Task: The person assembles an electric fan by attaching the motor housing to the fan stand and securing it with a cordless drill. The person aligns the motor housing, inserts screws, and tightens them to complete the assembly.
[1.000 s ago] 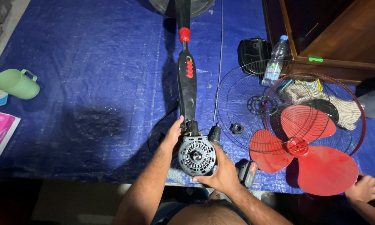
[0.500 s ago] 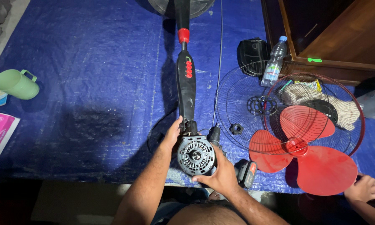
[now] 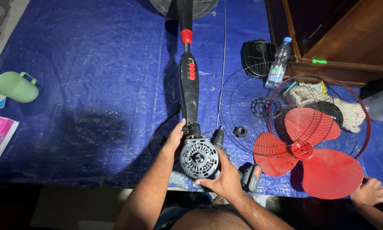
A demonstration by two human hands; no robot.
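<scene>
Left hand (image 3: 174, 140) wrapped on neck at motor's 10 o'clock. Right hand (image 3: 222, 179) cupping fan motor (image 3: 199, 157) from 5 o'clock. Red blade (image 3: 317, 155), wire guards (image 3: 242, 91) at 3 o'clock.

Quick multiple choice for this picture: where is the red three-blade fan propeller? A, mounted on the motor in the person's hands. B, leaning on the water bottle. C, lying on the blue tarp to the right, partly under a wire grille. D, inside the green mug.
C: the red fan blade lies flat on the blue tarp with the red-rimmed grille over its upper part, apart from the motor that both hands hold.
</scene>
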